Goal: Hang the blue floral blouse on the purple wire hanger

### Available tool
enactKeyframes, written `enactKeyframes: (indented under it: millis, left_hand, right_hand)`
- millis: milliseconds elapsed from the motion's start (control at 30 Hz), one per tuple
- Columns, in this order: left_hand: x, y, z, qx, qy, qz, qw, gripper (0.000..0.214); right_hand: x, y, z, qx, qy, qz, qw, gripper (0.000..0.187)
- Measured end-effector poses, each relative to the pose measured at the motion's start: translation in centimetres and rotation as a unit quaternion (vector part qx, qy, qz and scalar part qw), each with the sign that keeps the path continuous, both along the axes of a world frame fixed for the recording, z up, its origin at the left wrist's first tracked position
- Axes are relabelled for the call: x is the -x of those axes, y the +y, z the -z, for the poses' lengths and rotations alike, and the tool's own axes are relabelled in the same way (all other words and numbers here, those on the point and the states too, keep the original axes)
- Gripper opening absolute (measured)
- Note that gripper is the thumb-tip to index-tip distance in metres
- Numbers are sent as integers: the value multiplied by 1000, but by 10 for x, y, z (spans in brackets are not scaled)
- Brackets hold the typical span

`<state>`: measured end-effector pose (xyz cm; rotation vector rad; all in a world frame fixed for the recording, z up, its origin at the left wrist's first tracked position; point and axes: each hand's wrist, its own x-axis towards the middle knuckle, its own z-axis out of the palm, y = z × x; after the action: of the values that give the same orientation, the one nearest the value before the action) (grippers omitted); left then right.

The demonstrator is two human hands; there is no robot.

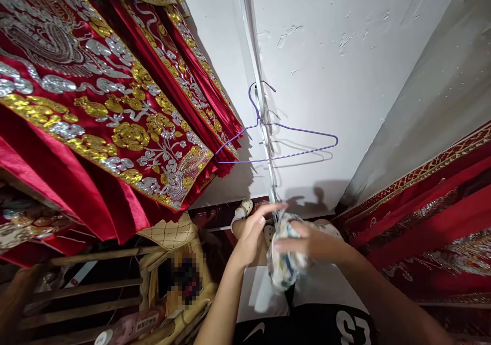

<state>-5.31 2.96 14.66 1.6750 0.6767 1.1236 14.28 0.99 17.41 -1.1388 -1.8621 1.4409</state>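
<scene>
Swoosh (256,330) marks black garment (303,324) below right fingers (296,245) clutching patterned cloth (283,277) and left fingers (269,209) spread.

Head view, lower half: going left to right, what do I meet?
Pink bottle → left hand → bundled patterned cloth → red embroidered fabric at the right.

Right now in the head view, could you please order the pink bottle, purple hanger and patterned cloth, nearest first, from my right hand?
1. Patterned cloth: against your right hand.
2. Purple hanger: ahead, upper left.
3. Pink bottle: lower left, farthest.
</scene>
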Motion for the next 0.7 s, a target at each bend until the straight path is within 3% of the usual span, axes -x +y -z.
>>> enactKeyframes:
  millis: [67, 133, 233, 367, 500, 600, 700]
  left_hand:
    - [-1, -2, 13, 14, 50, 83, 995, 57]
    - [2, -5, 27, 7, 100, 110, 989, 65]
    - [24, -2, 35, -51, 221, 87, 970, 64]
    - [76, 18, 13, -71, 443, -18, 894, 42]
    - [109, 33, -17, -60, 543, -101, 831, 27]
    - [115, 39, -29, -47, 566, -162, 807, 37]
    - [117, 48, -29, -38, 566, -215, 795, 36]
  right_hand:
    - [3, -2, -13, 10, -60, -60, 996, 25]
    - [4, -1, -21, -10, -92, -101, 991, 19]
    - [-3, 9, -29, -80, -128, -47, 987, 25]
    - [-25, 35, -47, -184, -131, 137, 965, 6]
    - [-40, 78, -63, -277, -68, 281, 916, 33]
    - [-38, 117, -55, -289, -41, 240, 926, 60]
    - [-31, 151, -34, -299, -29, 168, 939, 57]
